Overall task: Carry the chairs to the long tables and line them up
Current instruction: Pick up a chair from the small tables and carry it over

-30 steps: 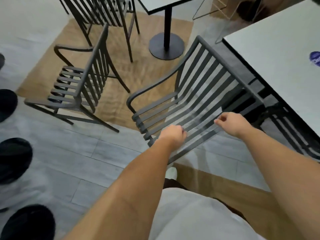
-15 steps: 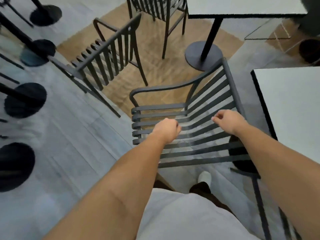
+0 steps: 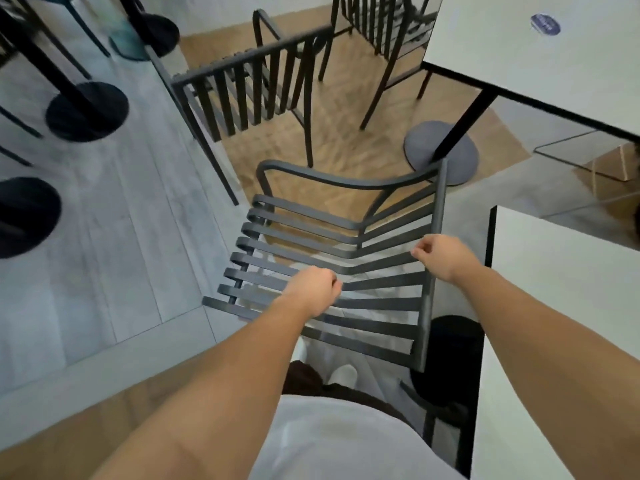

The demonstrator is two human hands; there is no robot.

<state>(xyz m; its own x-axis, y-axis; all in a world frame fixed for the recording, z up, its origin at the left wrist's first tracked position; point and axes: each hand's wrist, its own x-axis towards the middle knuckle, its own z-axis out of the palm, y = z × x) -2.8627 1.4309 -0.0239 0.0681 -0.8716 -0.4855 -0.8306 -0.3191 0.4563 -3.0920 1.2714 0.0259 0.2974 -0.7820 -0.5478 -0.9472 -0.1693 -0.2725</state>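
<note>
Head view shows the left hand [image 3: 313,289] fisted around a seat slat and the right hand [image 3: 438,256] clenched on the chair [image 3: 311,237] back, mid-carry I judge, with the counter [image 3: 554,289] just right, so next comes lowering it alongside.

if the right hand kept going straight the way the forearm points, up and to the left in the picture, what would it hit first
Probably the carried chair itself. The right hand is closed on its backrest slats, so further slats and the curved armrest lie ahead. Depth is unclear from this one view.
</note>
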